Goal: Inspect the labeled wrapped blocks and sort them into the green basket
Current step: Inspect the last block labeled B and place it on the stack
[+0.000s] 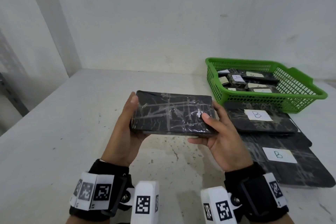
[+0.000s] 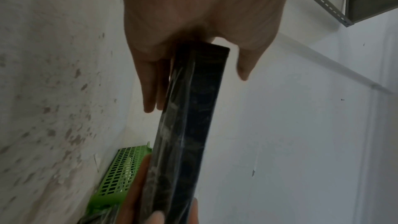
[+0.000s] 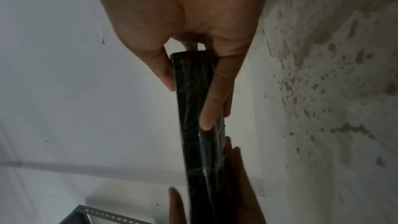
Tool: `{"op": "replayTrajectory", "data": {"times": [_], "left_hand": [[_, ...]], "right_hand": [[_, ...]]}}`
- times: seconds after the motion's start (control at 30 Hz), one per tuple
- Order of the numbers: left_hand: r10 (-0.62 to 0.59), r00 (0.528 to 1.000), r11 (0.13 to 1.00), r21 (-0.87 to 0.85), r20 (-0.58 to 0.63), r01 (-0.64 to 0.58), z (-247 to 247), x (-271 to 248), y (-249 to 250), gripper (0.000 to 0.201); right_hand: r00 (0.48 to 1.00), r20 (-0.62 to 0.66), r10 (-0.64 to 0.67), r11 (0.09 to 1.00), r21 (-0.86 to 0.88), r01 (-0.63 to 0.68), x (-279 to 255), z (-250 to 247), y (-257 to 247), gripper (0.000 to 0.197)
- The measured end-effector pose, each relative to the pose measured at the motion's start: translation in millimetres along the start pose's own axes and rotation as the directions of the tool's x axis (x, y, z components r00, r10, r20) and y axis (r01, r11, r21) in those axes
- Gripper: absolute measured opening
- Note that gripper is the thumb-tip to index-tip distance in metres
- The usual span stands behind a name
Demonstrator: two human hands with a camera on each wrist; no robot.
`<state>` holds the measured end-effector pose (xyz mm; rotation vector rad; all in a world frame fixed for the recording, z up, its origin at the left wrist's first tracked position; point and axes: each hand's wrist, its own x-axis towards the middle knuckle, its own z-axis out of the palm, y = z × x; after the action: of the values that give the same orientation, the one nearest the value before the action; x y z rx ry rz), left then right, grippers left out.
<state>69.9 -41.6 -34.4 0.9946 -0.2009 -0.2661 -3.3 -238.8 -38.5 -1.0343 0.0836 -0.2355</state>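
A black block wrapped in clear tape (image 1: 172,113) hangs above the table, held flat between both hands. My left hand (image 1: 130,125) grips its left end, thumb on top and fingers under it. My right hand (image 1: 216,132) grips the right end the same way. No label shows on the upper face. The wrist views show the block (image 2: 189,125) (image 3: 198,125) edge-on between thumb and fingers. The green basket (image 1: 298,85) stands at the back right, holding several wrapped blocks with A and B labels.
Two large wrapped blocks labelled B (image 1: 258,120) (image 1: 283,162) lie on the table in front of the basket, right of my hands. A white wall closes the back and left side. The stained table (image 1: 81,132) stretches out left of the hands.
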Motion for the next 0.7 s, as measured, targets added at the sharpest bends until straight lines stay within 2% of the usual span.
{"op": "replayTrajectory", "data": {"times": [0.17,0.3,0.37,0.47,0.57,0.6,0.7], "left_hand": [[0.023,0.999,0.993,0.115,0.023,-0.025,0.6,0.9,-1.0,0.048],[-0.006,0.999,0.995,0.096,0.049,0.002,1.2,-1.1,-1.6,0.039],[-0.037,0.996,0.996,0.081,0.085,0.031,3.7,-3.1,0.7,0.043],[-0.035,0.997,0.997,0.077,0.075,0.029,3.8,-5.6,4.7,0.044],[0.039,0.999,0.976,0.212,0.025,-0.043,5.9,-5.0,1.9,0.043],[0.065,0.998,0.966,0.251,0.007,-0.065,6.7,-4.0,0.1,0.036],[0.105,0.994,0.948,0.303,-0.005,-0.099,8.9,-4.2,-2.8,0.020]], "right_hand": [[1.000,-0.030,-0.005,0.997,-0.082,0.003,-1.4,1.3,0.3,0.053],[0.993,-0.091,-0.072,0.980,-0.191,0.054,-2.9,1.5,-0.3,0.017],[0.992,-0.102,-0.076,0.978,-0.203,0.054,-2.9,0.8,-0.4,0.011],[0.994,-0.100,-0.048,0.975,-0.222,0.024,-2.6,1.7,-2.0,0.011],[0.991,-0.134,-0.023,0.960,-0.280,-0.015,-2.0,0.4,1.1,0.017],[0.989,-0.149,-0.026,0.955,-0.295,-0.019,-2.0,0.2,2.3,0.020],[0.986,-0.168,-0.014,0.954,-0.298,-0.037,-2.5,2.0,3.1,0.045]]}}
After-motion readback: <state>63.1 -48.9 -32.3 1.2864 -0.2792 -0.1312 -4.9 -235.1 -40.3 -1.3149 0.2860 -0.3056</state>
